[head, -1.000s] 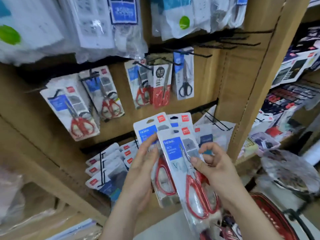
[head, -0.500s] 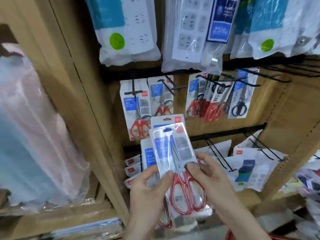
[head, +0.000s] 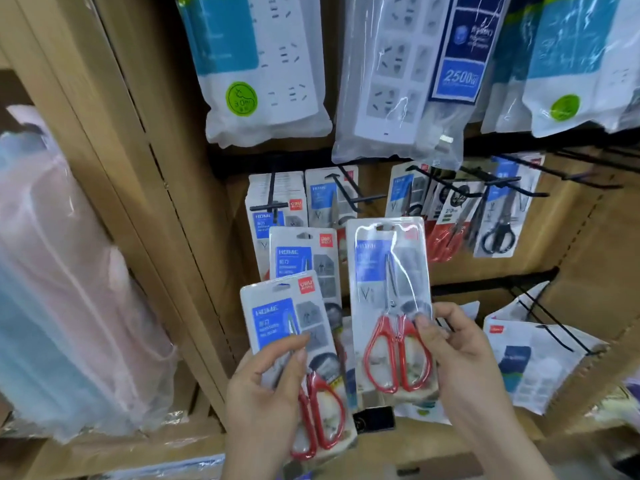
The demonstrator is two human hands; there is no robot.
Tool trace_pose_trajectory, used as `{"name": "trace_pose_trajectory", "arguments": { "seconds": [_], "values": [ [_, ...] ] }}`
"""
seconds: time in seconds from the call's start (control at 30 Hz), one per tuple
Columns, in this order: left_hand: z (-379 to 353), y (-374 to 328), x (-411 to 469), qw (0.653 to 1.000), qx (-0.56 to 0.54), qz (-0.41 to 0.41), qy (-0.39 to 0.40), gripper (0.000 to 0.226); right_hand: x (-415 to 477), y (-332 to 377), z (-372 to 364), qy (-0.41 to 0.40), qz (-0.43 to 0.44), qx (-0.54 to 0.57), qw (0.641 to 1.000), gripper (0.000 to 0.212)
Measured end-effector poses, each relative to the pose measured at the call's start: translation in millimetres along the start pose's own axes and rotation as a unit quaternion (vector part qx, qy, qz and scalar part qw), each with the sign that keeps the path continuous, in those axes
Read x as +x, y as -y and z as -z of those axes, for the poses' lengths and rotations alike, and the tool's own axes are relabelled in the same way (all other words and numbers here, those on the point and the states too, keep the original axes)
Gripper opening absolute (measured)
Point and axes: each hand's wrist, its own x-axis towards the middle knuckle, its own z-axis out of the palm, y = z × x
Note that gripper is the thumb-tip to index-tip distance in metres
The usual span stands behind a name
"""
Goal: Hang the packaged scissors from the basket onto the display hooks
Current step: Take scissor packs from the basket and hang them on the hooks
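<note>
The pack [head: 390,292] up for hanging stands upright just above the right hand [head: 464,362], which pinches its lower right edge, thumb on the front by the red handles. It is a clear blister over a white card with a blue label, blades pointing up, and its hang slot [head: 386,227] sits at the top, free and facing the shelf. I judge this to be the step of carrying one pack up to the rack, not yet hooked. Next, the slot must be lined up with the tip of a hook [head: 349,194], which juts out just above the pack, and the card pushed back along it; the glossy blister looks slippery, so the pinch should stay firm. Left of and lower than the right hand, the left hand [head: 266,396] grips spare packs [head: 287,323], fanned and waiting. Hung packs [head: 277,209] fill the hooks above both hands. The basket is out of view.
</note>
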Motion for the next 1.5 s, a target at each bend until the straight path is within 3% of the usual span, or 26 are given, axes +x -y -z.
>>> {"name": "trace_pose_trajectory", "arguments": {
  "seconds": [0.17, 0.37, 0.47, 0.53, 0.67, 0.77, 0.83, 0.97, 1.03, 1.27, 1.5],
  "values": [
    [7.1, 6.7, -2.2, 0.998, 0.046, -0.053, -0.007, 0.036, 13.8, 4.1, -12.6, 0.01, 0.032, -0.009, 0.999, 0.011],
    [0.1, -5.3, -4.2, 0.998, 0.033, -0.025, 0.05, 0.034, 24.2, 7.4, -23.4, 0.011, 0.035, -0.013, 0.999, 0.013],
    [-2.4, -15.3, 1.4, 0.992, 0.055, -0.024, 0.109, 0.013, 28.0, 6.0, -28.8, -0.001, 0.037, -0.029, 0.999, 0.013],
    [-4.6, -16.2, 6.3, 0.988, 0.075, -0.029, 0.134, 0.019, 28.9, 7.3, -30.9, -0.008, 0.045, -0.039, 0.998, 0.012],
    [-11.5, -11.0, 17.7, 0.989, 0.102, 0.007, 0.107, 0.003, 26.4, 7.3, -29.6, -0.013, 0.067, -0.045, 0.997, 0.019],
    [-16.0, -9.6, 20.0, 0.988, 0.083, 0.061, 0.112, 0.008, 23.1, 3.8, -22.7, 0.007, 0.107, -0.096, 0.99, 0.014],
    [-19.0, -11.6, 18.8, 0.987, 0.059, 0.088, 0.119, 0.012, 18.6, 0.7, -13.1, 0.065, 0.095, -0.11, 0.987, 0.014],
    [-19.6, -9.2, 20.3, 0.989, 0.051, 0.087, 0.107, 0.011, 9.3, 0.1, 2.5, 0.166, 0.019, -0.122, 0.978, 0.051],
    [-17.7, -6.8, 19.9, 0.991, 0.069, 0.069, 0.097, 0.011, 12.8, -1.0, 2.4, 0.146, 0.025, -0.12, 0.982, 0.06],
    [4.4, 1.3, 11.1, 0.995, 0.056, 0.076, 0.021, 0.016, 46.7, -3.0, -30.3, 0.098, 0.043, -0.077, 0.991, 0.059],
    [14.5, 3.7, 9.9, 0.995, 0.099, 0.021, -0.006, 0.023, 88.6, -10.2, -56.8, 0.068, 0.053, -0.06, 0.994, 0.055]
  ]
}}
